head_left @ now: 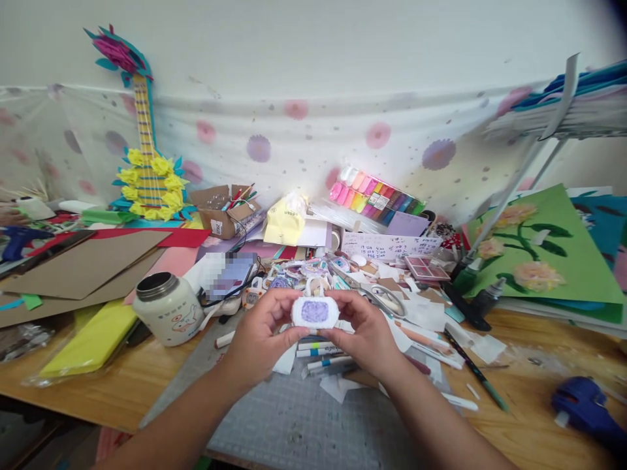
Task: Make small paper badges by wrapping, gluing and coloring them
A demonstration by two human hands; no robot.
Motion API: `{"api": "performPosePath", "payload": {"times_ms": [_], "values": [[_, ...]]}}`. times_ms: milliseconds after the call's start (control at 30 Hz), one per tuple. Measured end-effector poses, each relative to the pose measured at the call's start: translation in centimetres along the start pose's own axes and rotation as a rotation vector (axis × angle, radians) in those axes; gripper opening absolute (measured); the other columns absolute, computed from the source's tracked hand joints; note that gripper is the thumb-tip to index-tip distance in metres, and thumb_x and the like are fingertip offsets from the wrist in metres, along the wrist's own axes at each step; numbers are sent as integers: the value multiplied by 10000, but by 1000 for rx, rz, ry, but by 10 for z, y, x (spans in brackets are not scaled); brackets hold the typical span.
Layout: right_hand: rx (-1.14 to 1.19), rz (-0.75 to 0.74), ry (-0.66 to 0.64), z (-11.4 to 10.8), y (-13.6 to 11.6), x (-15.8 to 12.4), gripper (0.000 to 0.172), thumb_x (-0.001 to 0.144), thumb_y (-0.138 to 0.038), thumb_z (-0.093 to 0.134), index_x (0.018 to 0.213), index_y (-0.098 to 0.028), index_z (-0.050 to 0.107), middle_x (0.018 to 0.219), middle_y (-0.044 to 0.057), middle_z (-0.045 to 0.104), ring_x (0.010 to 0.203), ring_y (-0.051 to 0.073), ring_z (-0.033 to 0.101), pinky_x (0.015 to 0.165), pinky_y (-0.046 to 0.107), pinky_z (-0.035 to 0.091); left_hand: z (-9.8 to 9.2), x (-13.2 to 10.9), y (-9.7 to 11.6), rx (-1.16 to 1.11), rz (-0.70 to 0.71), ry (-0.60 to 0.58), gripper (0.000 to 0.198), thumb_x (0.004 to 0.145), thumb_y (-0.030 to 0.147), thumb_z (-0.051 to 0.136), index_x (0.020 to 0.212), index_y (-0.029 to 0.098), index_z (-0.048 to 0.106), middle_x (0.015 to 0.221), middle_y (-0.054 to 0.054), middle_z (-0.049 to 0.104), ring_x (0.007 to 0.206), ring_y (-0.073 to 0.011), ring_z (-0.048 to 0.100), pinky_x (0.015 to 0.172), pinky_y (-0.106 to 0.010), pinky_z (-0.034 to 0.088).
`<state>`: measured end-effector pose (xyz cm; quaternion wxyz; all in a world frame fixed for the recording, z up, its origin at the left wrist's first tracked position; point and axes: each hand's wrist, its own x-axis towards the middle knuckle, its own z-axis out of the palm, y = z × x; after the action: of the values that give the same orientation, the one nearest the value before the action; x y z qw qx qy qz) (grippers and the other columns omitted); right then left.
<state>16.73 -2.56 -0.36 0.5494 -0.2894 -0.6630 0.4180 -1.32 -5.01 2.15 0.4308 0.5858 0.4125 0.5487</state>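
Note:
A small white craft bag (315, 313) with a purple rectangular patch on its front and a white loop handle on top is held up between both hands. The fingers and thumb of my left hand (267, 329) are closed on its left end. On its right end, my right hand (361, 328) grips it in the same way. The bag hangs above the near edge of a pile of markers (321, 349) and paper scraps, over the grey cutting mat (294, 418).
An open cream bottle (169, 310) and a phone (229, 277) stand and lie left. Behind the hands are scissors (386, 300) and a colourful clay set (375, 196). On the right are a blue glue gun (582, 405) and a green flower picture (553, 228).

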Motion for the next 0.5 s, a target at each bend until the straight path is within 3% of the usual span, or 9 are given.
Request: {"api": "performPosePath", "payload": {"times_ms": [300, 500], "values": [[-45, -42, -40, -6, 5, 1, 384, 654, -162, 768, 1007, -225, 631, 903, 23, 682, 816, 176, 643, 785, 331, 518, 0, 0, 1, 2, -22, -1, 376, 605, 99, 784, 905, 187, 576, 777, 14, 713, 775, -160, 671, 719, -269, 512], [-106, -66, -72, -16, 1, 5, 388, 708, -235, 732, 1065, -224, 582, 914, 27, 662, 810, 167, 639, 772, 328, 534, 5, 9, 2, 38, -35, -140, 434, 646, 119, 767, 1011, 201, 548, 887, -6, 692, 836, -160, 653, 747, -279, 495]]}}
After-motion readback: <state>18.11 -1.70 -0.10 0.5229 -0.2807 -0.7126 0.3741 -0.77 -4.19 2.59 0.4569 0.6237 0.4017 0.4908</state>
